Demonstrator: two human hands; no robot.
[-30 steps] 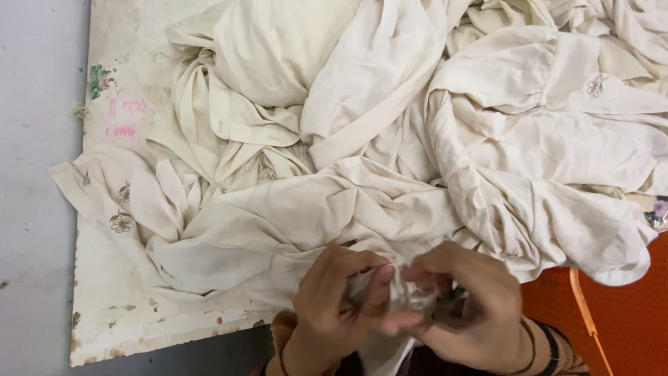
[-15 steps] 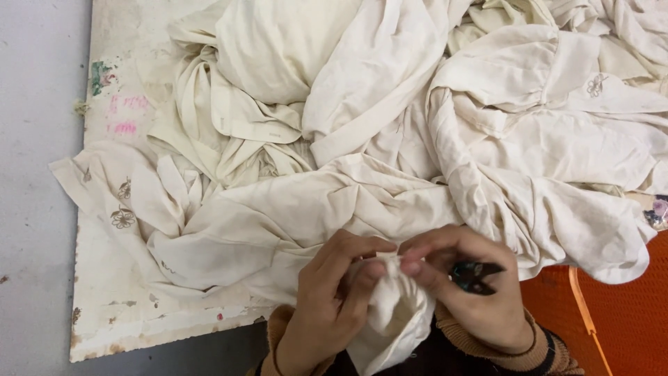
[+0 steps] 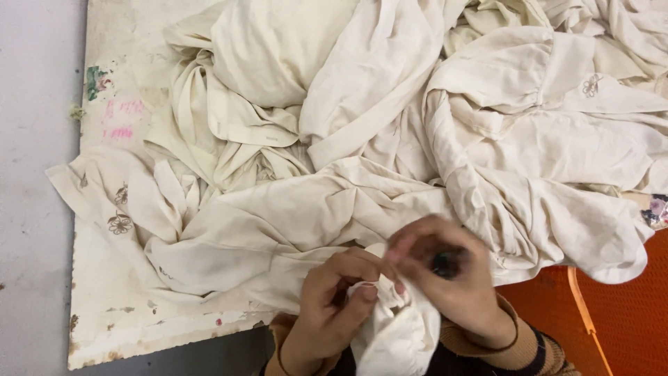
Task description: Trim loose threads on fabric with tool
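My left hand [image 3: 334, 306] pinches the bunched cream cotton cloth [image 3: 390, 327] taut while my right hand [image 3: 445, 278], at three o'clock, closes round a small dark tool [image 3: 443, 264], so snipping close should stay clean.

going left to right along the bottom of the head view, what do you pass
grey floor → worn white board → left hand pinching cream cloth → right hand with a small dark object → orange mesh surface

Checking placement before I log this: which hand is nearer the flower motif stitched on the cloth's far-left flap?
Left. The left hand pinches cloth right of and below the flower motif; the right hand lies farther right, beyond it.
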